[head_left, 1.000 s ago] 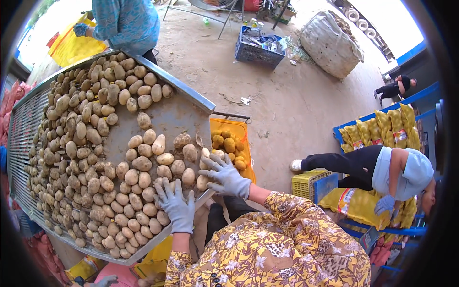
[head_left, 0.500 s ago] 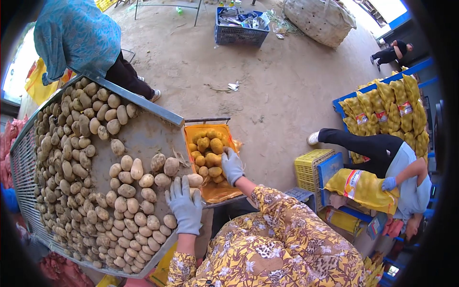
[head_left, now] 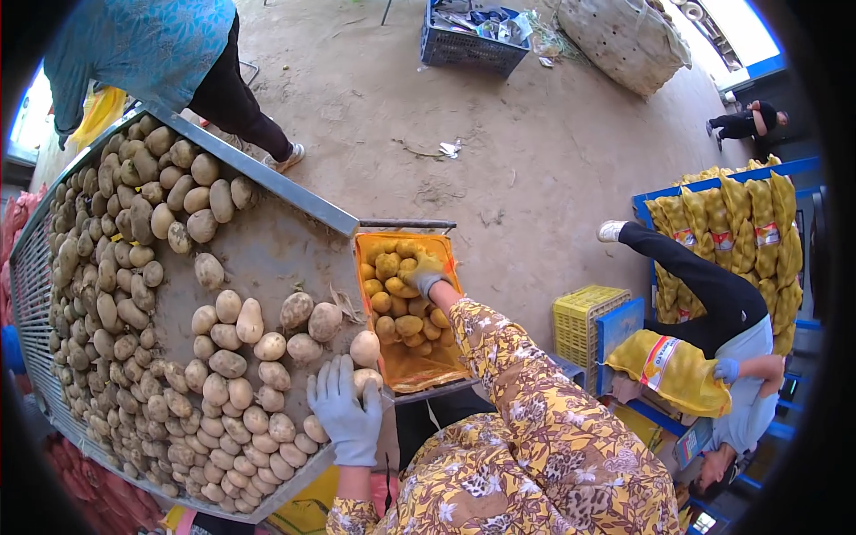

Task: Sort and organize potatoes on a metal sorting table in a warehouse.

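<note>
My left hand (head_left: 346,415), in a grey-blue glove, lies on the sorting table (head_left: 259,254) with its fingers stretched out and holds nothing. Just beyond its fingertips and thumb are two loose potatoes, one pale potato (head_left: 365,349) and another (head_left: 367,382) nearer the thumb. My right hand (head_left: 430,273), gloved too, reaches into an orange mesh bag (head_left: 419,379) hung open at the table's right edge. Its fingers, tinted by the mesh, rest against the potatoes (head_left: 406,325) inside; whether they grip one is hidden. Many potatoes (head_left: 227,392) cover the table to the left.
A person in a blue patterned top (head_left: 143,53) stands beyond the table's far left. At right, another person bends over a full yellow mesh bag (head_left: 669,370), beside a yellow crate (head_left: 584,316) and stacked bags (head_left: 727,232). A blue crate (head_left: 473,45) stands farther off.
My right hand has gone from the bag's near right side farther in among the potatoes. The left hand stays on the table, its thumb more spread. The whole view has shifted slightly.
</note>
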Tool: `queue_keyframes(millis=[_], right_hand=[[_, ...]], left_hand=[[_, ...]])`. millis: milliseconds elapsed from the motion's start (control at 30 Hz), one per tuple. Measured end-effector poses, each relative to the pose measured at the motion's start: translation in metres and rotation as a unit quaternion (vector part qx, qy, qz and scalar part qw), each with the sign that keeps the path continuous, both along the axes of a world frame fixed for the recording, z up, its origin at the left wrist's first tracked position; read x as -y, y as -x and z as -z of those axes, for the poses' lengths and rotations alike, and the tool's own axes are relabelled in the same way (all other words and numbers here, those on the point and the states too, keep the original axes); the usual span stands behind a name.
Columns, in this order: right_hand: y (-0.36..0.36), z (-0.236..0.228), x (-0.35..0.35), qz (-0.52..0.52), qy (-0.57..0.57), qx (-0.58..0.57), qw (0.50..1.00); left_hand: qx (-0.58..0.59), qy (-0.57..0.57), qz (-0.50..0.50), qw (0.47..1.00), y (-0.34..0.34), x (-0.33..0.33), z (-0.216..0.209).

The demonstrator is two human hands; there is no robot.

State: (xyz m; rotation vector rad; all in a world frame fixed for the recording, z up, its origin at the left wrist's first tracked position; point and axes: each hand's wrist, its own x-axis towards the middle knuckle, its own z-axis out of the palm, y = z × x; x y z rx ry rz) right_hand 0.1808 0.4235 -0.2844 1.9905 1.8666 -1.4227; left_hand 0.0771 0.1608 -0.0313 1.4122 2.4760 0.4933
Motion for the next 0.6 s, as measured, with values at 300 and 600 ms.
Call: queue_keyframes(millis=[300,600], right_hand=[[-0.054,-0.074,0.050,0.283,0.382,-0.518,0.711],[-0.089,-0.154,0.063,0.350,0.477,-0.616,0.520]], left_hand=[[0.009,-0.017,-0.002,1.000,-0.001,0.003,0.000],[0.012,-0.017,-0.001,1.000,-0.001,0.000,0.001]])
